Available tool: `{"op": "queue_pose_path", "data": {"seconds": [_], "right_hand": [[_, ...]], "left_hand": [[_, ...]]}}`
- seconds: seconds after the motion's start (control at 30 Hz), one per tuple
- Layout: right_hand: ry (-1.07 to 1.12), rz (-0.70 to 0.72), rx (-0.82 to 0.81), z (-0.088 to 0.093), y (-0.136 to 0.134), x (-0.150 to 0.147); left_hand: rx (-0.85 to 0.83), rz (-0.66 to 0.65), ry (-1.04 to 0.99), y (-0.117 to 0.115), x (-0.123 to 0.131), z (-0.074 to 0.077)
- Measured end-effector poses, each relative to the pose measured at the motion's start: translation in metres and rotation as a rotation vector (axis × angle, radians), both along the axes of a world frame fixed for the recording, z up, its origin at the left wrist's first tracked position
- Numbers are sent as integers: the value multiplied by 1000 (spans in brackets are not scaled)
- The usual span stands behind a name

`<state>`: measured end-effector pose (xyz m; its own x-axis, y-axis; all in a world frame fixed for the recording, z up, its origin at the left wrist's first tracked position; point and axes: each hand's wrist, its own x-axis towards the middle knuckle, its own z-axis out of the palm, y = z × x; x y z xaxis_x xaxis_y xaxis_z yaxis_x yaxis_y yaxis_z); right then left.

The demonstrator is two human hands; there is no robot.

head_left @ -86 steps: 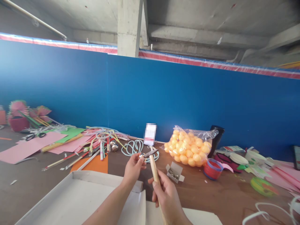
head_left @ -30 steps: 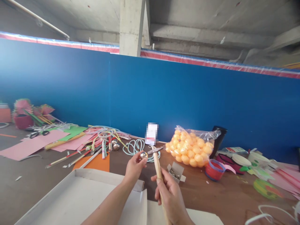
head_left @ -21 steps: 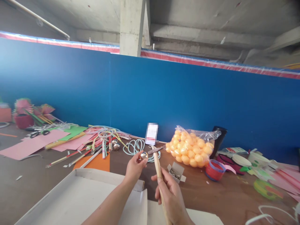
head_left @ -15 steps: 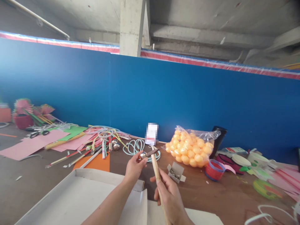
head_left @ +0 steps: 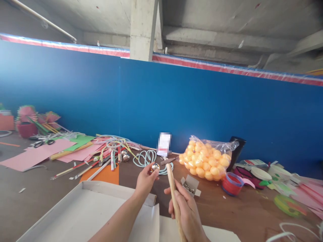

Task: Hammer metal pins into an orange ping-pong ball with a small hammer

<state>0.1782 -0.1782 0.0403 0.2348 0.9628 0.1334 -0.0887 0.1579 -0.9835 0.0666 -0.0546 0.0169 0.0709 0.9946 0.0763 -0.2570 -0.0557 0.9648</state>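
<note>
My left hand (head_left: 145, 179) pinches a shiny silver ball (head_left: 155, 167) between its fingertips, just over the brown table. My right hand (head_left: 185, 206) is wrapped round the pale wooden handle of a hammer (head_left: 172, 179), whose narrow dark head is uppermost. The head is a little to the right of the ball, with a small gap between them. Behind both hands lies a coil of pale blue tubing (head_left: 145, 158). A small open box (head_left: 193, 184) of little metal pieces stands beside my right hand.
A shallow white cardboard tray (head_left: 108, 205) is under my left forearm. At the back right sits a clear bag of orange balls (head_left: 205, 159), near a red tape-like roll (head_left: 231, 184). Silver balls (head_left: 125, 155), coloured paper (head_left: 40, 153) and scissors (head_left: 44, 143) lie leftward. A blue partition (head_left: 161, 97) stands behind.
The hammer's head has moved up and to the right, away from the silver ball, and its handle has shifted slightly right. My left hand keeps its pinch on the ball.
</note>
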Motion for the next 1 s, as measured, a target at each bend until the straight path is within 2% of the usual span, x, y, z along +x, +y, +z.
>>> {"op": "queue_pose_path", "data": {"seconds": [0.13, 0.33, 0.5, 0.7, 0.9, 1.0], "right_hand": [[1, 1, 13, -1, 1, 1], [-29, 33, -66, -3, 3, -1], [9, -1, -18, -1, 2, 0], [-39, 2, -71, -5, 4, 1], [2, -21, 1, -3, 3, 0], [-28, -2, -48, -1, 3, -2]], "left_hand": [[-21, 2, -25, -1, 1, 2], [-32, -8, -55, -1, 1, 2], [-31, -27, -71, 2, 2, -3], [-45, -36, -102, 3, 3, -4], [-34, -58, -96, 2, 2, -4], [-35, -52, -110, 1, 2, -2]]}}
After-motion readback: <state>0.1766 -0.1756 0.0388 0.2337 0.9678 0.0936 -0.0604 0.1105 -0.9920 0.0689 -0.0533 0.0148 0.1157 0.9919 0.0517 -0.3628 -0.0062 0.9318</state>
